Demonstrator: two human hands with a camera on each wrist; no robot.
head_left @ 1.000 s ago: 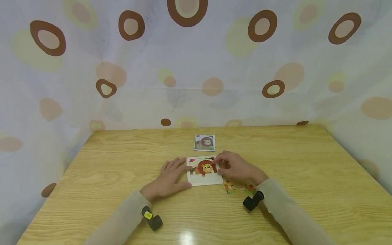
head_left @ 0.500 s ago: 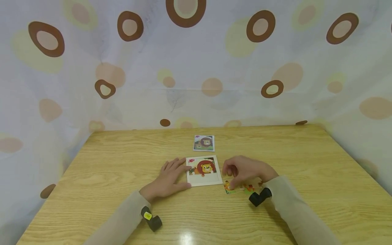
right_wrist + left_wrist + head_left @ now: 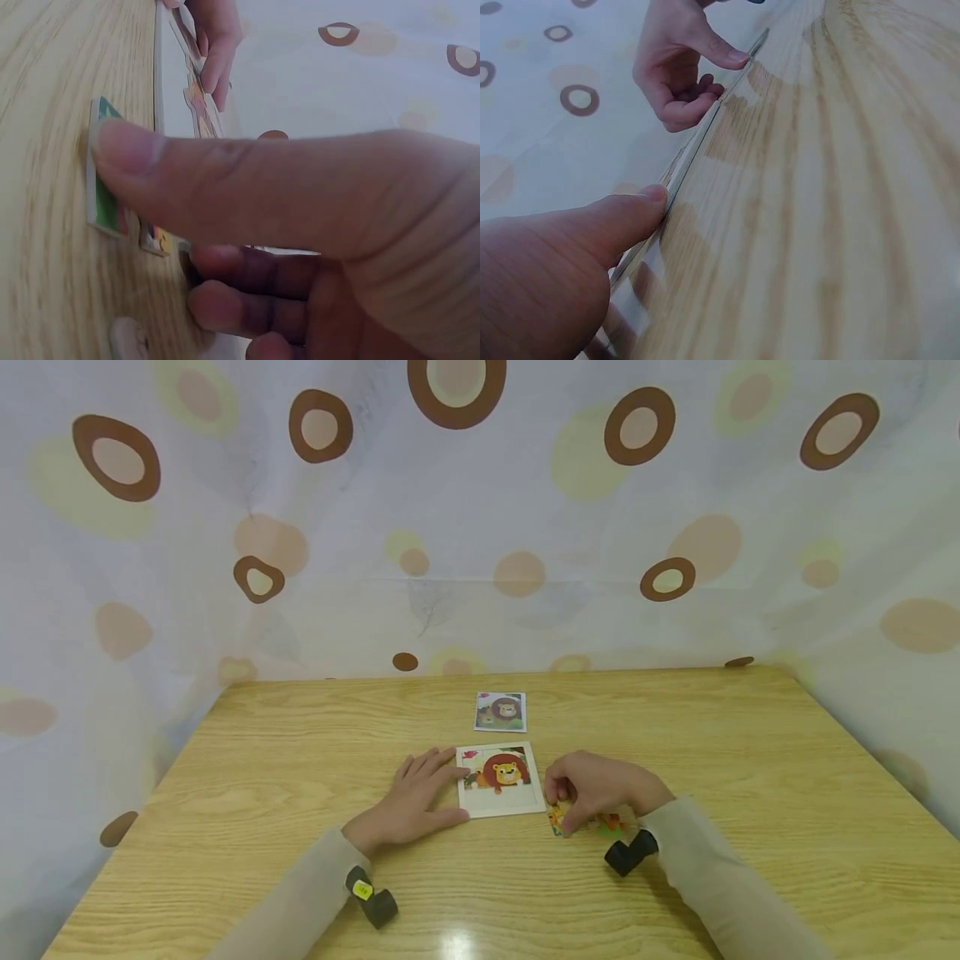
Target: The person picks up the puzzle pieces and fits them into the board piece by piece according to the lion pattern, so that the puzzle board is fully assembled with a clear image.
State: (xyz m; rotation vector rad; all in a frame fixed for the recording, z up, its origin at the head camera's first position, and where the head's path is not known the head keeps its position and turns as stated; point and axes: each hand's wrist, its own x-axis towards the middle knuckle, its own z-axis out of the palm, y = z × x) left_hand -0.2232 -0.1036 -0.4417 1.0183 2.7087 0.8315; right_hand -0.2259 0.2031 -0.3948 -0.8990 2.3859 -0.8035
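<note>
A white-framed lion jigsaw puzzle (image 3: 501, 806) lies on the table, its upper part filled with pieces and its lower part bare. My left hand (image 3: 408, 797) rests along the frame's left side with fingers extended, the thumb (image 3: 634, 214) touching the near edge. Just right of the frame, my right hand (image 3: 596, 783) holds a puzzle piece (image 3: 557, 820) between thumb and curled fingers. In the right wrist view the thumb (image 3: 135, 150) covers much of this green-edged piece (image 3: 109, 214); the contact of the fingertips on its far side is hidden.
More loose puzzle pieces (image 3: 613, 823) lie under and beside the right hand, partly hidden. Behind the frame lies a small lion picture card (image 3: 500, 712). The wooden table (image 3: 300, 718) ends at a patterned cloth (image 3: 480, 610) at the back and sides.
My right hand has left the puzzle's right edge, moved right and toward me, and taken hold of a loose piece. My left hand stays where it was.
</note>
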